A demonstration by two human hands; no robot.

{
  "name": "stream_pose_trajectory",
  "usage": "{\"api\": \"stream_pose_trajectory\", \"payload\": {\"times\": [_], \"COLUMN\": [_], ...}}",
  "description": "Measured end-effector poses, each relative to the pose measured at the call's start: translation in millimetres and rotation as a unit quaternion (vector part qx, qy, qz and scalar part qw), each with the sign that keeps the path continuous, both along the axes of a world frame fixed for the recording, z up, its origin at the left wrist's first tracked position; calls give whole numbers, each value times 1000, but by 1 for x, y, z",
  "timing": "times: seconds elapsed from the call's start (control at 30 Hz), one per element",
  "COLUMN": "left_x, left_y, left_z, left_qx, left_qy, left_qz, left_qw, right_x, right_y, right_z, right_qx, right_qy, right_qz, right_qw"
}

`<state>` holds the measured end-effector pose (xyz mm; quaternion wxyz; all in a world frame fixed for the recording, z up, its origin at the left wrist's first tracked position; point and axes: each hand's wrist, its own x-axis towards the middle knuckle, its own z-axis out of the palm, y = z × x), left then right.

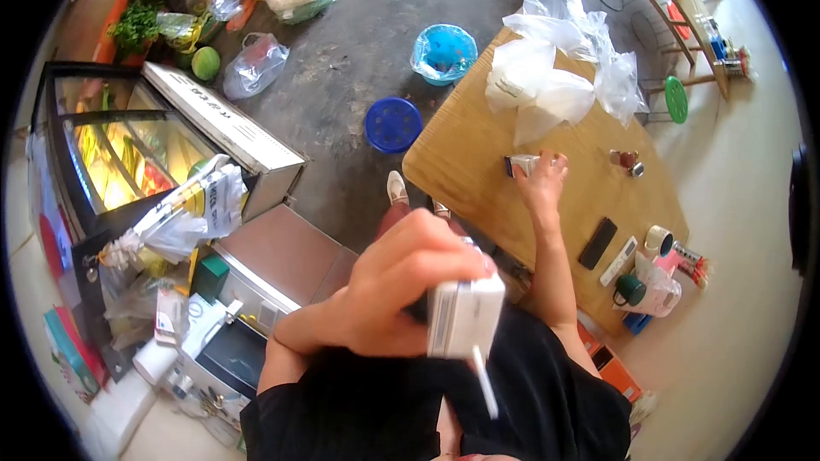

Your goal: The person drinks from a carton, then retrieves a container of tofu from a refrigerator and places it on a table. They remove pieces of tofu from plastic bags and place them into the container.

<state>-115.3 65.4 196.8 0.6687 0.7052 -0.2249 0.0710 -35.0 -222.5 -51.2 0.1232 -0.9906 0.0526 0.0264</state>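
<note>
Close to the camera, my left hand [397, 282] is wrapped around a small white drink carton [465, 316]. A white straw [484, 384] sticks out of it toward my chin. My right hand [542, 177] is stretched out over the wooden table [465, 149], its fingers around a small white and dark box [519, 165] lying near the table's left edge. The fingers partly cover that box, so its kind is not clear.
White plastic bags [555, 68] lie at the table's far end. A black phone [598, 243], a dark green mug [630, 290] and a small brown jar [628, 159] are at right. A blue stool [393, 125] and lined bin [444, 55] stand on the floor; a display fridge [162, 132] is left.
</note>
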Motion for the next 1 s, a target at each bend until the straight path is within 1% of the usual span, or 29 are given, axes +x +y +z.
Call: {"api": "stream_pose_trajectory", "payload": {"times": [0.07,0.1,0.2,0.27,0.33,0.37,0.5,0.6,0.63,0.7,0.77,0.83,0.87,0.93,0.97,1.0], "left_x": [2,5,15,22,33,39,62,70,73,75,75,68,55,36,18,-1], "left_y": [-17,-25,-55,-79,-100,-111,-141,-154,-159,-164,-167,-162,-152,-135,-124,-107], "left_z": [-23,-43,-121,-172,-214,-230,-275,-291,-297,-305,-318,-319,-317,-304,-298,-302], "left_qx": [39,53,86,67,73,79,90,103,94,118,127,149,158,179,168,171], "left_qy": [33,52,140,205,183,166,159,148,115,112,91,67,77,55,83,89], "left_qz": [48,64,109,125,138,150,143,157,159,167,169,170,199,228,272,293], "left_qw": [998,995,980,968,971,971,973,971,976,972,973,972,964,956,944,936], "right_x": [1,1,0,-4,-13,-20,-51,-72,-76,-83,-87,-86,-87,-85,-85,-84], "right_y": [-1,-3,-15,-31,-47,-56,-82,-88,-87,-81,-69,-55,-49,-33,-26,-18], "right_z": [2,1,6,10,14,15,33,44,47,52,54,54,54,53,56,58], "right_qx": [10,12,23,33,70,68,61,77,80,94,101,105,94,102,108,114], "right_qy": [-5,-4,-16,-27,-4,0,-4,8,25,46,67,78,80,92,108,121], "right_qz": [1,11,34,48,59,68,125,181,202,254,276,336,360,404,426,446], "right_qw": [1000,1000,999,998,996,995,990,980,976,961,953,933,925,904,892,880]}}
